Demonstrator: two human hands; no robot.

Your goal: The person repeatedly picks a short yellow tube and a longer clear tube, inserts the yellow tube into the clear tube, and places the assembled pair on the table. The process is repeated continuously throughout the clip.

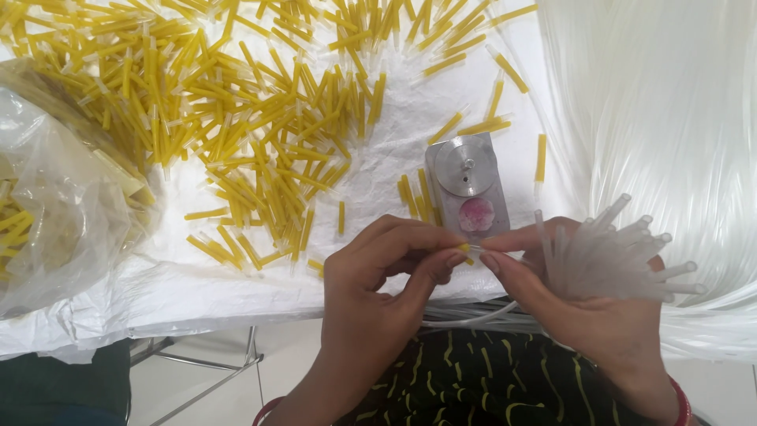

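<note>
Both grips were closed: our left hand (371, 304) pinched a short yellow piece (465, 248) at its fingertips, and our right hand (583, 308) met it with thumb and forefinger on a thin clear tube (490, 246) while clutching a fanned bundle of clear tubes (623, 252) in the palm. We could not make out exactly where the yellow piece and tube joined; the fingers covered that spot. Just beyond the fingertips sat a small grey metal block (467, 185) with a round disc and a pink patch. Slim yellow sticks (252, 118), rigid and clear-tipped, lay scattered across the white crinkled sheet (394, 126) covering the counter. A clear plastic bag (55, 205), cut off at the left edge, blurred its contents. Long translucent strands (670, 102) draped at right, crowding that side; the counter's near edge lay under our hands.
</note>
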